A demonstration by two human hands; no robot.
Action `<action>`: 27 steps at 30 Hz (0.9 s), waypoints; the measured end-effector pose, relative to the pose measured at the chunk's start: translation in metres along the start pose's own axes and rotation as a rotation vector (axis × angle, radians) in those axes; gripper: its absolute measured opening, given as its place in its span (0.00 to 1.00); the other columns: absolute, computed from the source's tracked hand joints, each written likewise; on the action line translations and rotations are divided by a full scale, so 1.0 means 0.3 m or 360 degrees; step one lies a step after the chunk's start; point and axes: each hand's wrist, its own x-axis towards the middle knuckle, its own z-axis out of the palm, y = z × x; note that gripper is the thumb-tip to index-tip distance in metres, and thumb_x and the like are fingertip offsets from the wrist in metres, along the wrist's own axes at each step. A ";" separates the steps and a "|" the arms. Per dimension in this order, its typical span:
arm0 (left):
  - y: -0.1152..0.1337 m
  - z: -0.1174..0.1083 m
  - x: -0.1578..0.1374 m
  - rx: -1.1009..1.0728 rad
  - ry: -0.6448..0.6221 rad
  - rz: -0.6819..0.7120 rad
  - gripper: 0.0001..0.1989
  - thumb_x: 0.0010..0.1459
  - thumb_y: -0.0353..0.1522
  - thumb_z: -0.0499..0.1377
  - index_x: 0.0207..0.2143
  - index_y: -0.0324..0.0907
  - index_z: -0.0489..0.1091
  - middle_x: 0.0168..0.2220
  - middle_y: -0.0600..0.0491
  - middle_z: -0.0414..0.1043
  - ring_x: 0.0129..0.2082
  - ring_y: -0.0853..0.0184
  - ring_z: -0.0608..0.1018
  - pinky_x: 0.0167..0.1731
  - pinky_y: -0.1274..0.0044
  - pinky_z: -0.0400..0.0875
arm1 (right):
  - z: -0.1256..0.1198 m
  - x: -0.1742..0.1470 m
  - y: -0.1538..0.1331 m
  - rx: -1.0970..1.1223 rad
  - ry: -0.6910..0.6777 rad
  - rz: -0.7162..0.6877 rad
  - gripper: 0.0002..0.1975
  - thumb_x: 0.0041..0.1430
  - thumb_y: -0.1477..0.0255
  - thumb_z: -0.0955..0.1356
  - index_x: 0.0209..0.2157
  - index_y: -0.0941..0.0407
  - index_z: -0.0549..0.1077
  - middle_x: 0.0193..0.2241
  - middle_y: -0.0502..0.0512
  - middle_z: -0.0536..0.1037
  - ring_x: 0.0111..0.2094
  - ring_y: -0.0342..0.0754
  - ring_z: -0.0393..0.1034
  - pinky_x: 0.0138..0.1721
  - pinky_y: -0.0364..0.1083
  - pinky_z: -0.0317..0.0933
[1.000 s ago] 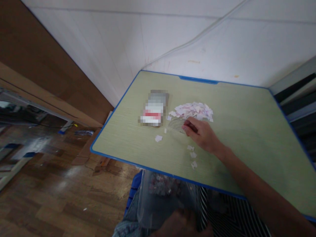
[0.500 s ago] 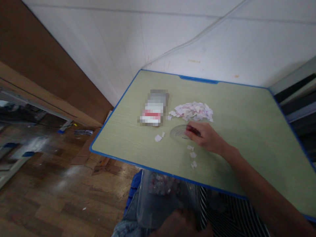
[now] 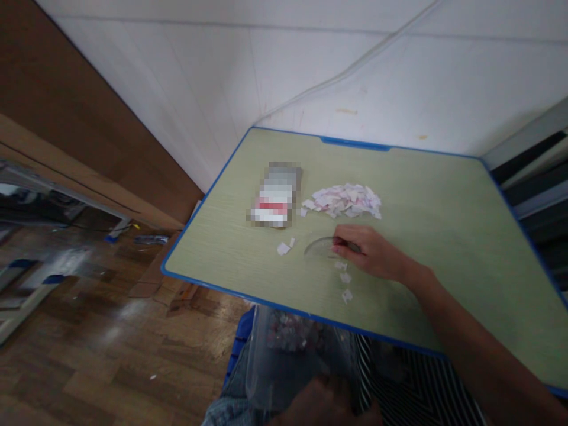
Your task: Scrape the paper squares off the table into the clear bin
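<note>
My right hand pinches a clear, curved plastic piece that looks like a protractor, held on edge at the tabletop. Just beyond it lies a heap of small torn paper scraps. A few loose scraps lie on the near side of this hand, and two more sit to its left. Down at the lap, in shadow, my left hand is closed beside the near side of a clear plastic box. Its fingertips are hidden, so what it grips does not show.
The pale green tabletop has a blue rim and stands against a white wall. A blurred-out flat object lies left of the heap. Scraps fill part of the box below the table edge. A cable runs along the wall.
My right hand has tipped the clear protractor from leaning nearly flat to more upright, so it shows as a thin arc. The hand has shifted slightly nearer; the scraps look the same.
</note>
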 end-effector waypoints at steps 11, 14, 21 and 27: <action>0.004 -0.002 0.005 0.0065 -0.0014 0.0020 0.11 0.61 0.34 0.58 0.46 0.46 0.66 0.20 0.58 0.68 0.16 0.66 0.72 0.10 0.80 0.61 | 0.047 0.044 -0.015 -0.0246 0.0171 0.0043 0.08 0.62 0.73 0.60 0.28 0.57 0.65 0.28 0.55 0.70 0.31 0.47 0.62 0.35 0.46 0.52; 0.005 0.004 0.003 0.0081 0.0016 0.0013 0.10 0.61 0.34 0.58 0.46 0.47 0.67 0.20 0.58 0.68 0.16 0.67 0.71 0.10 0.81 0.60 | 0.032 0.038 -0.028 -0.0210 0.0025 -0.0155 0.09 0.61 0.75 0.60 0.26 0.57 0.64 0.26 0.52 0.68 0.29 0.45 0.61 0.35 0.46 0.51; 0.001 0.005 0.003 0.0065 0.0151 -0.0014 0.10 0.59 0.34 0.60 0.44 0.47 0.68 0.20 0.58 0.67 0.15 0.66 0.70 0.09 0.79 0.57 | 0.035 0.030 -0.026 -0.0341 0.0077 -0.0193 0.11 0.64 0.72 0.59 0.29 0.57 0.68 0.29 0.54 0.70 0.33 0.47 0.63 0.37 0.47 0.50; 0.006 0.025 0.003 0.0076 0.0241 -0.0052 0.09 0.59 0.33 0.59 0.43 0.47 0.67 0.19 0.59 0.67 0.15 0.66 0.70 0.09 0.79 0.56 | 0.050 0.021 -0.105 -0.0272 -0.0133 -0.0432 0.10 0.63 0.73 0.61 0.28 0.58 0.69 0.31 0.54 0.71 0.34 0.46 0.64 0.39 0.47 0.51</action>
